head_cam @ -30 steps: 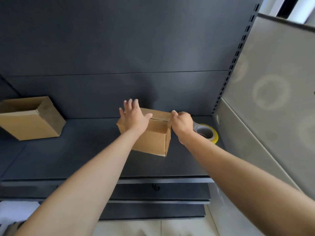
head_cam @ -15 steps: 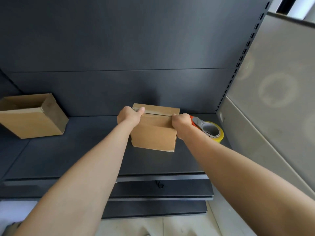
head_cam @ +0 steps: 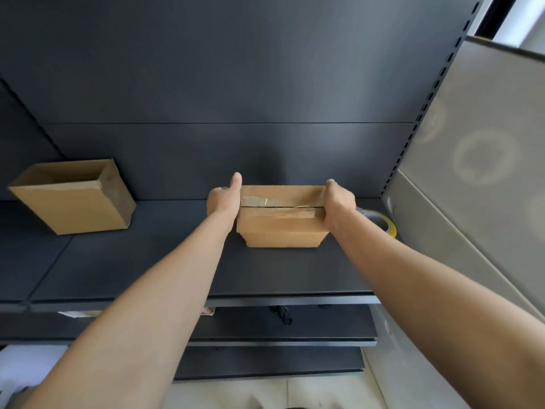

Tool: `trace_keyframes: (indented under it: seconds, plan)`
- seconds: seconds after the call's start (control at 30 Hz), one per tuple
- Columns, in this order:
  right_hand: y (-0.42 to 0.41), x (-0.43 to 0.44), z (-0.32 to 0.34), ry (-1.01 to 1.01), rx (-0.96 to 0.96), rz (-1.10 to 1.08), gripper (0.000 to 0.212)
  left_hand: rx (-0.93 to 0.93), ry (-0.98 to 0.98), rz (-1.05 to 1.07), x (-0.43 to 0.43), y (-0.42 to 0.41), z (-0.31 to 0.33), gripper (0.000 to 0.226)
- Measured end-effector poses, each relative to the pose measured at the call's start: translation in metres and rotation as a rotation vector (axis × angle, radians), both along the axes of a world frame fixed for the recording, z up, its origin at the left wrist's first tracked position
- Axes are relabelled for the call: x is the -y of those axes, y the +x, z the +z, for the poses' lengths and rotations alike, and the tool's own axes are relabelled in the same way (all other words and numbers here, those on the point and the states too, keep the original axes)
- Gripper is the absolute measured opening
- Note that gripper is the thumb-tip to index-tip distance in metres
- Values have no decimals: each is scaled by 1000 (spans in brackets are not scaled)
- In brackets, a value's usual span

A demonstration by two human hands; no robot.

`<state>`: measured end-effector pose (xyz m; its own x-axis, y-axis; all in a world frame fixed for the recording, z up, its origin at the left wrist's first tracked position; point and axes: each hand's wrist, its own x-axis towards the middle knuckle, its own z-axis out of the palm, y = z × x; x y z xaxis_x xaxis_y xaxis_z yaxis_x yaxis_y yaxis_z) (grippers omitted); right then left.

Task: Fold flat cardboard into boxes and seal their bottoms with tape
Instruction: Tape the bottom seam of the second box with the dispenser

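A small cardboard box point(head_cam: 281, 228) sits on the dark shelf point(head_cam: 165, 261) with its taped seam facing up; clear tape runs along the middle slit. My left hand point(head_cam: 224, 199) grips the box's left end, thumb sticking up. My right hand point(head_cam: 339, 202) grips its right end, fingers curled over the top edge. A tape roll with a yellow rim point(head_cam: 380, 222) lies on the shelf just behind my right wrist, partly hidden.
A second cardboard box point(head_cam: 76, 199) stands open-topped at the shelf's left. The dark back panel rises behind. A grey side panel point(head_cam: 472, 172) closes off the right. Lower shelves point(head_cam: 265, 335) and a pale floor lie below.
The box has turned so that its taped seam faces up and runs left to right. Both hands have shifted to hold its two ends, and my right hand left the tape roll.
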<state>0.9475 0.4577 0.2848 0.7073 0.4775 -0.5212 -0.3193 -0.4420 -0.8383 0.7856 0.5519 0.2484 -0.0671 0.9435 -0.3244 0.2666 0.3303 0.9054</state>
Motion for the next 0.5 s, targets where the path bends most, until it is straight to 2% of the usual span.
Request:
trace_keyframes:
  seconds: [0.1, 0.23, 0.33, 0.4, 0.5]
  plan:
    - [-7, -4, -7, 6, 66, 28, 43, -26, -68, -18, 2, -18, -4, 50]
    - [-27, -4, -17, 2, 41, 90, 56, -75, -88, -139, 6, -39, -15, 23]
    - [-41, -8, -24, 45, -9, 60, 68, -4, -55, -97, 8, -59, -24, 32]
    - [-52, -8, -24, 85, -38, 94, 66, 19, -58, -52, 8, -72, -30, 33]
    - [-64, -15, -26, 149, -71, 238, 70, 209, -101, 44, 9, -91, -35, 18]
